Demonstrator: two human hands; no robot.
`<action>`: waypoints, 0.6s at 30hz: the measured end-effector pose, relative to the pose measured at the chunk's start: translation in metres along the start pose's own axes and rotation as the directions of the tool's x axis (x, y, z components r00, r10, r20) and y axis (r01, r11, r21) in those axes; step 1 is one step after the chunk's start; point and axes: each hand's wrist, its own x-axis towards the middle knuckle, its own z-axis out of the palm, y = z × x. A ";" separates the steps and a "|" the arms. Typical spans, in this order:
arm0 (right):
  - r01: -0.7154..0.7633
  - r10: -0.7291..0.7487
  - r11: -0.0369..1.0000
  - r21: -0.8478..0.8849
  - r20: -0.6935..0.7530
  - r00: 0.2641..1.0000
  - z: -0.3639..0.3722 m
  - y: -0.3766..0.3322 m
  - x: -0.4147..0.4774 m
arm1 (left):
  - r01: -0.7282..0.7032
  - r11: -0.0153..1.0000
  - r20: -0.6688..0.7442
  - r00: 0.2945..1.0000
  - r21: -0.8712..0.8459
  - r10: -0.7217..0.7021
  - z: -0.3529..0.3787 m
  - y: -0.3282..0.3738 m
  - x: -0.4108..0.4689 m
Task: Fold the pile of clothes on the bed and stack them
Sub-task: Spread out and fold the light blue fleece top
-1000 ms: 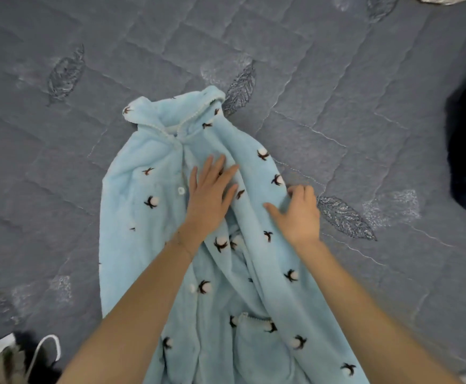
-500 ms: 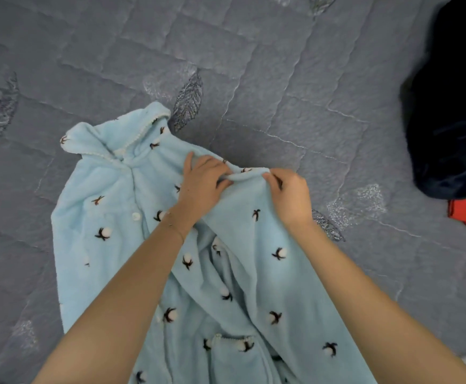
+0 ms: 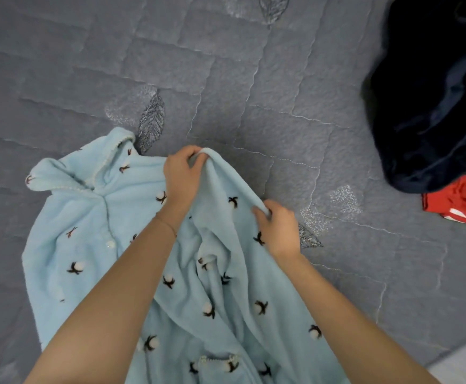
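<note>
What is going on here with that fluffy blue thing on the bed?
A person is partway through folding a light blue fleece garment spread on the grey quilted bed cover. The left hand pinches a raised fold of its fabric, and the right hand holds the same fold lower down. A dark navy garment and a red garment lie unfolded at the right, apart from it.

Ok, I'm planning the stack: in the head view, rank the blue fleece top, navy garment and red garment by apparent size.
1. blue fleece top, nearest the camera.
2. navy garment, cut off by the frame.
3. red garment, partly hidden.
</note>
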 end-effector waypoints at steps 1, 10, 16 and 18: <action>-0.003 0.004 1.000 0.014 -0.042 0.999 -0.007 0.001 0.005 | -0.028 0.999 0.013 1.000 0.043 0.028 0.002 0.000 0.000; 0.181 -0.181 0.984 -0.004 -0.022 0.983 -0.068 -0.011 0.063 | -0.331 0.940 0.524 0.817 0.082 0.242 0.051 0.049 -0.003; 0.063 -0.086 0.971 0.233 0.090 0.992 -0.084 0.011 0.063 | -0.092 0.996 0.405 0.910 -0.007 0.087 0.067 0.060 0.008; -0.017 -0.023 0.985 0.172 0.223 0.974 -0.091 0.026 0.062 | -0.005 1.000 0.355 0.935 0.006 0.002 0.068 0.061 0.013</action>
